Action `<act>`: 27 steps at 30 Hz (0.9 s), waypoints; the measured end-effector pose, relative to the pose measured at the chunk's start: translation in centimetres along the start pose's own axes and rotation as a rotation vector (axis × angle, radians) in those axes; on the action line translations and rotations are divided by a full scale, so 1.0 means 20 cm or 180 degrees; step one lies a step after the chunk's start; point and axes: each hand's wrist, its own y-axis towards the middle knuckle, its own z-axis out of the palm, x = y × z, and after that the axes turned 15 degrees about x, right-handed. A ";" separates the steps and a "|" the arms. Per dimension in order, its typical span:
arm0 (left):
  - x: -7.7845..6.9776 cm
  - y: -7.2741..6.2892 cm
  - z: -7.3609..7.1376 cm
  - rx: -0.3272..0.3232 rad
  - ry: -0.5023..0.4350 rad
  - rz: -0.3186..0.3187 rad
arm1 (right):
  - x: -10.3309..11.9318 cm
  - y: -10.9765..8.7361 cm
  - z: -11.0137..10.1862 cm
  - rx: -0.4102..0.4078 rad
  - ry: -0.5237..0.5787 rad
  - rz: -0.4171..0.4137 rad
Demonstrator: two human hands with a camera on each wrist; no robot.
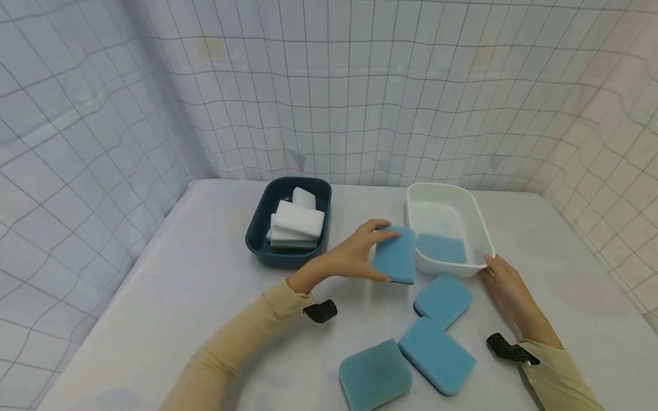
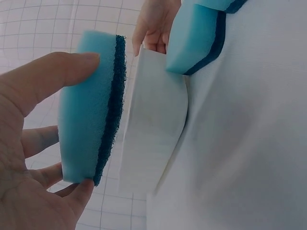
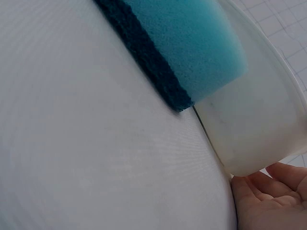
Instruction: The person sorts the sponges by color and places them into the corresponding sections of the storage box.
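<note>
The dark box [image 1: 280, 261] stands at left, well apart from the white box [image 1: 447, 269]; open table [image 1: 169, 274] separates their rims. The left hand [image 1: 352, 257] is set wide across a held sponge [image 1: 394, 255], thumb and fingers at opposite edges — the sponge is raised just beside the white box's near left corner. Three loose sponges [image 1: 437, 355] lie in front of the white box, the uppermost close to its near wall. The right hand [image 1: 508, 288] grips that box's near right corner, fingers narrow. Materials, left to right: smooth white blocks [image 1: 300, 220], stacked in the dark box; porous blue foam backed with a coarse dark layer; glossy, round-cornered white walls — one inner sponge [image 1: 440, 248] rests against the near side
</note>
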 end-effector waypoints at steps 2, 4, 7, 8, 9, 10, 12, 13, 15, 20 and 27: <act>-0.01 0.02 0.00 -0.0035 0.0009 0.0016 | 0.00 0.00 -0.01 0.0004 0.0031 -0.0022; -0.02 0.03 -0.01 -0.0045 0.0011 0.0014 | 0.00 -0.01 -0.02 0.0005 0.0030 -0.0036; -0.04 0.05 0.00 -0.0035 -0.0013 -0.0018 | 0.01 -0.02 -0.02 0.0012 -0.0020 -0.0007; -0.04 0.05 0.00 -0.0030 -0.0025 -0.0029 | 0.00 -0.02 -0.02 0.0020 -0.0033 -0.0003; -0.05 0.06 0.00 -0.0025 -0.0035 -0.0036 | 0.00 -0.02 -0.03 0.0029 -0.0038 -0.0007; -0.06 0.06 0.00 -0.0025 -0.0046 -0.0045 | 0.00 -0.02 -0.03 0.0035 -0.0038 -0.0002; -0.07 0.07 0.00 -0.0024 -0.0044 -0.0055 | 0.00 -0.03 -0.03 0.0051 -0.0053 0.0010; -0.07 0.08 0.00 -0.0024 -0.0047 -0.0059 | 0.00 -0.03 -0.03 0.0060 -0.0053 0.0011; -0.08 0.09 0.01 -0.0020 -0.0037 -0.0064 | 0.00 -0.04 -0.04 0.0081 -0.0065 0.0009; -0.11 0.13 0.03 -0.0019 -0.0067 -0.0133 | -0.01 -0.06 -0.05 0.0141 -0.0101 -0.0026; -0.14 0.17 0.06 -0.0040 -0.0065 -0.0238 | -0.02 -0.06 -0.06 0.0165 -0.0119 -0.0040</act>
